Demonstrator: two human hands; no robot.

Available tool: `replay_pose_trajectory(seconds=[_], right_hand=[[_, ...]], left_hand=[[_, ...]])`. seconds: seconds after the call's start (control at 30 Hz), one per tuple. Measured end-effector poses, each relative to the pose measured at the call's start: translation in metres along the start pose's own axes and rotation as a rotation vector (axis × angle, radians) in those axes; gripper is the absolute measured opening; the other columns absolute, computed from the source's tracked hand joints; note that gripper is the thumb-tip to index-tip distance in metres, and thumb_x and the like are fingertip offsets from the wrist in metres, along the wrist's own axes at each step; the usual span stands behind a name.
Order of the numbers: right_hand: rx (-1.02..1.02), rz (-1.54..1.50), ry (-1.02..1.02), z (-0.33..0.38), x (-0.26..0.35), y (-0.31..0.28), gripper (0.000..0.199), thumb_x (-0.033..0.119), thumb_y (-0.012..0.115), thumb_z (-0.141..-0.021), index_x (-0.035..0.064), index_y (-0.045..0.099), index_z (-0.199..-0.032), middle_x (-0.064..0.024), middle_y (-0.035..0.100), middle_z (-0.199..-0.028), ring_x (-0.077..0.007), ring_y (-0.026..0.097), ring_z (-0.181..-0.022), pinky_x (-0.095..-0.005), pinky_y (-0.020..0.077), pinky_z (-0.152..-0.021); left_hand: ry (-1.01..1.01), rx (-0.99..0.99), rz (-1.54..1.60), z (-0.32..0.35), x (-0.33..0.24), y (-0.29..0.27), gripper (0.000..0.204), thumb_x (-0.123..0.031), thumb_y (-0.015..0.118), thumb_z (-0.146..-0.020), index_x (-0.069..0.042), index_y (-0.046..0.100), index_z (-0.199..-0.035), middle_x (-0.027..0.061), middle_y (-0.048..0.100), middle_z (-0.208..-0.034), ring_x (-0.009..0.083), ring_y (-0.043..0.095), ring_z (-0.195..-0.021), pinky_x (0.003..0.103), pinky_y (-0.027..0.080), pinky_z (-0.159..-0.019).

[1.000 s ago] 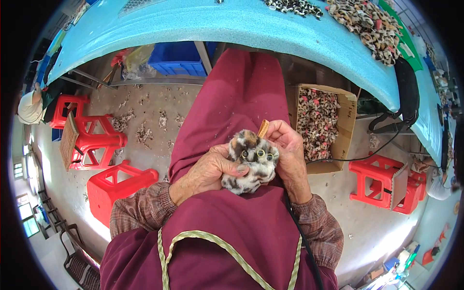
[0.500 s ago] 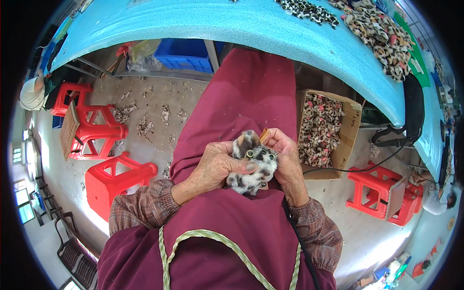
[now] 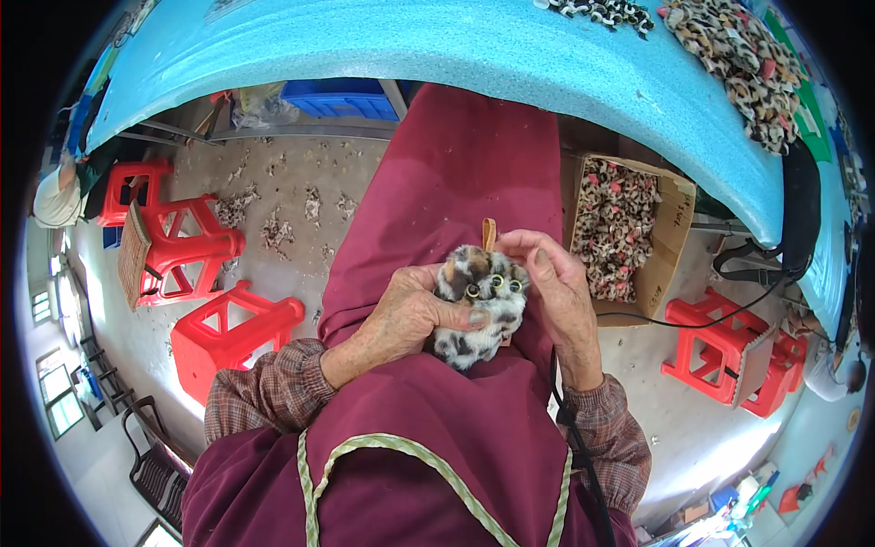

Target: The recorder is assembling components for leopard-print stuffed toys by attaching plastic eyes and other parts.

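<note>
A small furry plush toy (image 3: 490,333), white with black and brown patches, is held upright above my lap. Yellow-ringed round eyes sit on its front, and a brown loop (image 3: 489,235) stands up from its top. My left hand (image 3: 415,305) grips its left side, thumb across the front and fingers hidden behind. My right hand (image 3: 556,278) is beside the toy's upper right edge, fingers stretched toward the loop and thumb raised apart. Whether its fingertips touch the fur is hard to see. The corner of a small tag shows at the toy's lower right.
A blue-covered table (image 3: 437,46) spans the far side, bearing a heap of furry pieces (image 3: 743,68). An open cardboard box (image 3: 674,232) full of similar pieces stands right. Red stools (image 3: 214,351) flank me; a black cable (image 3: 656,321) crosses at right. Scraps litter the floor.
My right hand has shifted off the loop to the right and its thumb has lifted. The loop now stands upright. My left hand keeps its grip on the toy.
</note>
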State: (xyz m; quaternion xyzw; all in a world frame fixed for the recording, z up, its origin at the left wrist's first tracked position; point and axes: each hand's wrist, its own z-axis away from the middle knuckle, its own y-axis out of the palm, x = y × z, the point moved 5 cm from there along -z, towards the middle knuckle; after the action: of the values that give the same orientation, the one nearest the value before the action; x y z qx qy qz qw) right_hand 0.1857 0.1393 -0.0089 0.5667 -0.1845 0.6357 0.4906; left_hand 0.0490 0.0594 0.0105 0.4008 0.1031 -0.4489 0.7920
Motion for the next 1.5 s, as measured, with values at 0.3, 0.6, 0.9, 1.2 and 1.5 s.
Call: replay_pose_trajectory(seconds=[0.3, 0.6, 0.9, 1.2, 1.5], right_hand=[[0.046, -0.115, 0.193, -0.009, -0.023, 0.015, 0.012, 0.012, 0.059, -0.091, 0.0003, 0.061, -0.092, 0.0037, 0.058, -0.078, -0.0022, 0.050, -0.072, -0.0175, 0.0408, -0.065], [-0.191, 0.325, 0.000, -0.040, 0.003, 0.001, 0.009, 0.005, 0.062, -0.086, 0.0004, 0.061, -0.093, -0.0018, 0.061, -0.084, -0.0102, 0.058, -0.078, -0.0215, 0.0452, -0.069], [0.138, 0.781, -0.463, -0.035, 0.052, 0.025, 0.020, 0.009, 0.072, -0.077, 0.0058, 0.065, -0.096, -0.0044, 0.063, -0.092, -0.0182, 0.060, -0.088, -0.0293, 0.0485, -0.077], [0.163, 0.276, 0.013, -0.031, 0.050, 0.000, 0.029, 0.032, 0.059, -0.091, 0.0064, 0.063, -0.104, 0.0022, 0.061, -0.086, -0.0057, 0.054, -0.074, -0.0211, 0.0439, -0.063], [0.241, 0.012, 0.141, -0.034, 0.053, 0.001, 0.019, 0.014, 0.062, -0.087, 0.0013, 0.060, -0.101, 0.0008, 0.061, -0.088, -0.0043, 0.055, -0.084, -0.0203, 0.0445, -0.074]], left_hand=[[-0.146, 0.146, 0.223, -0.013, 0.007, -0.010, 0.034, 0.005, 0.070, -0.074, 0.002, 0.060, -0.107, 0.0089, 0.067, -0.094, 0.0180, 0.066, -0.081, 0.031, 0.054, -0.077], [-0.212, 0.036, 0.324, -0.035, -0.012, -0.020, 0.034, 0.001, 0.069, -0.077, 0.003, 0.058, -0.108, 0.0107, 0.066, -0.095, 0.0209, 0.067, -0.083, 0.034, 0.055, -0.077], [-0.106, 0.075, 0.059, -0.048, 0.008, -0.045, 0.032, 0.004, 0.068, -0.076, 0.000, 0.058, -0.107, 0.0050, 0.063, -0.097, 0.0159, 0.062, -0.090, 0.032, 0.050, -0.081], [-0.051, 0.375, 0.085, -0.034, -0.040, 0.003, 0.033, -0.009, 0.058, -0.087, 0.001, 0.055, -0.119, 0.0091, 0.065, -0.106, 0.0214, 0.065, -0.092, 0.036, 0.053, -0.081], [-0.073, 0.566, 0.094, -0.039, -0.035, 0.015, 0.041, -0.018, 0.065, -0.083, 0.001, 0.055, -0.118, 0.0090, 0.065, -0.106, 0.0195, 0.064, -0.090, 0.032, 0.052, -0.080]])
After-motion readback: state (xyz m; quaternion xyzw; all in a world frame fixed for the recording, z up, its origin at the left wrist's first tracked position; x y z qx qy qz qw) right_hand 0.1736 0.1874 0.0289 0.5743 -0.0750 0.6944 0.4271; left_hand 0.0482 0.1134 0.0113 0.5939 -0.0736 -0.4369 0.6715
